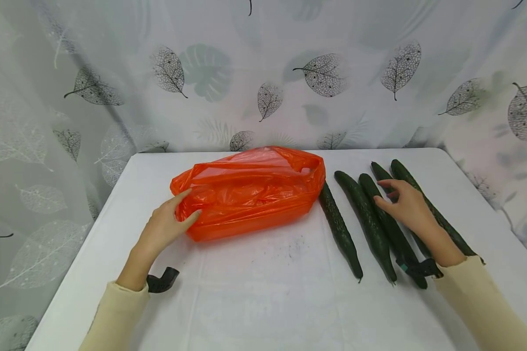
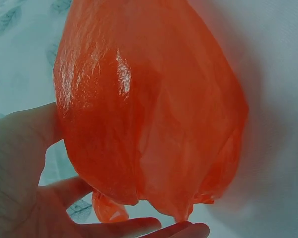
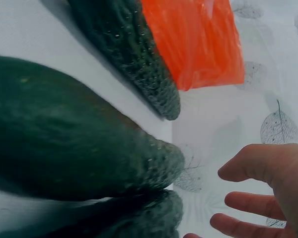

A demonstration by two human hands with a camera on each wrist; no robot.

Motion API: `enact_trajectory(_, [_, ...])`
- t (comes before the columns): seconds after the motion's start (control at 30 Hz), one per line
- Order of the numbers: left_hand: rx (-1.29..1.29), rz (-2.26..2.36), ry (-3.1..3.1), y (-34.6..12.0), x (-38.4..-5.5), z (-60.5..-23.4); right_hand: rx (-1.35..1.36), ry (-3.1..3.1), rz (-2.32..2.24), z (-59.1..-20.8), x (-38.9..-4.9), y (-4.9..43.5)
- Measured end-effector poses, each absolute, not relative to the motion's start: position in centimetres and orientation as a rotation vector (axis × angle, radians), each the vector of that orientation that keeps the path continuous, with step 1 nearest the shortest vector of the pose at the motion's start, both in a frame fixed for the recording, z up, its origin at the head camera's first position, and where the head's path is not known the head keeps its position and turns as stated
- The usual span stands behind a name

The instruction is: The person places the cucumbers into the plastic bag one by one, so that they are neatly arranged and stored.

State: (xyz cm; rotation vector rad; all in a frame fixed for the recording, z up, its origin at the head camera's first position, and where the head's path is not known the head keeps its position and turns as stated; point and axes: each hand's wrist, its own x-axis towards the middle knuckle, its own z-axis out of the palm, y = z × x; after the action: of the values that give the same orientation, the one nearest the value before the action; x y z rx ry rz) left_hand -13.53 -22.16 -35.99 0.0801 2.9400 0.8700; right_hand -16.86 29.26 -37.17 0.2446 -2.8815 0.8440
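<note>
An orange plastic bag (image 1: 250,195) lies on its side at the table's back middle, its thin film wrinkled and partly see-through. My left hand (image 1: 164,224) is at the bag's left end, thumb and fingers spread apart; in the left wrist view the fingers (image 2: 124,227) run along the edge of the bag (image 2: 144,109). Several long dark green cucumbers lie side by side to the right; the leftmost cucumber (image 1: 340,231) has its far end against the bag. Above the middle ones, such as this cucumber (image 1: 391,231), hovers my right hand (image 1: 406,202), fingers loosely bent and holding nothing.
A white cloth covers the table (image 1: 263,302), with small dark specks (image 1: 296,247) in front of the bag. Behind and at both sides hangs a pale curtain (image 1: 228,112) printed with leaves. Dark wrist cameras (image 1: 162,280) sit at both cuffs.
</note>
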Motion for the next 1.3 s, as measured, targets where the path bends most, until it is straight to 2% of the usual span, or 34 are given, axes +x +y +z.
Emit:
enact_trajectory(0.47, [0.139,1.009,2.951,-22.0,-13.8,-37.5,0.172,-3.097,0.852,-38.9,-17.2,30.7])
enact_trajectory(0.7, [0.084,1.067,2.956,-21.9,-13.9,-38.1,0.112,-3.2,0.797,-39.1,-17.4,31.2])
enact_trajectory(1.3, [0.034,1.041,2.916,-21.8,-13.8,-38.0,0.053,-3.114,0.814,-39.7,-17.4,31.0])
